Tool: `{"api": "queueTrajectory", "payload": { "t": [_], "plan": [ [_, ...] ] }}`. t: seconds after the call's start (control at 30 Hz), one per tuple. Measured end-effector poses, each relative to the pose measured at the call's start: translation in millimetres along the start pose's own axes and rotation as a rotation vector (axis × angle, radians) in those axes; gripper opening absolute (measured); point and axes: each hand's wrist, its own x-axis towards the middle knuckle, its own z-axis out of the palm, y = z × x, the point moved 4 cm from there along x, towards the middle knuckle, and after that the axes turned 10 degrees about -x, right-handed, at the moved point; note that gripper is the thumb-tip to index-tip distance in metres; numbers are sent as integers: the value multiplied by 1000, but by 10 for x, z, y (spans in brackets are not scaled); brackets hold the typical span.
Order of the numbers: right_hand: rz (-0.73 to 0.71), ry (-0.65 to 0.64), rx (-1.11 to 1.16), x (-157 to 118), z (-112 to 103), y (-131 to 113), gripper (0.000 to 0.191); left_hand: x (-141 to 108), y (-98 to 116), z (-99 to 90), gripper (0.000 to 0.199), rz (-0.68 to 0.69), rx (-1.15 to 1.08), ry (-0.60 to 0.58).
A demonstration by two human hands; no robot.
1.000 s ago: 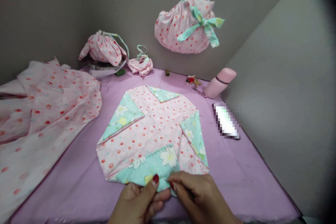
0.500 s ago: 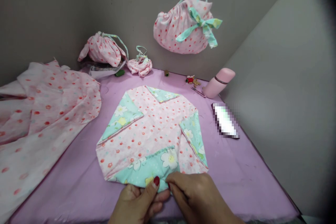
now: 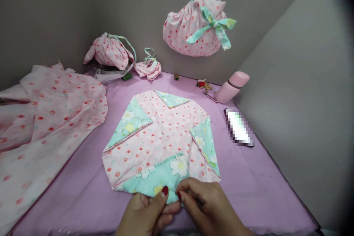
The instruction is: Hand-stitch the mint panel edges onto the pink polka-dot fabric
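- Fingers of the left hand (image 3: 145, 214) pinched the mint flap (image 3: 163, 175) at its near edge.
- Right hand (image 3: 208, 201) pressed its fingertips together just beside them; anything gripped was hidden.
- Flap lay just far of both, long axis left-right, on the pink cloth (image 3: 166, 136) across the tabletop (image 3: 249, 195).

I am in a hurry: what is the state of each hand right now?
Left hand: closed, holding the mint-green flower-printed fabric flap.
Right hand: pinched closed at that flap's edge; whether it holds something small cannot be told.
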Motion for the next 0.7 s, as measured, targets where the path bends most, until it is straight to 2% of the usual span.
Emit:
{"api": "queueTrajectory", "payload": {
  "t": [0.27, 0.4, 0.57, 0.7],
  "plan": [
    [99, -49, 304, 17, 104, 87, 17, -53, 46, 42, 32, -8, -81, 34],
    [93, -49, 400, 24, 115, 98, 16, -77, 71, 65, 31, 0, -90, 31],
    [-3, -26, 246, 33, 100, 45, 16, -81, 73, 65, 35, -10, -87, 63],
    [20, -14, -14, -5, 171, 38, 13, -79, 76, 79, 36, -5, -78, 38]
  ]
}}
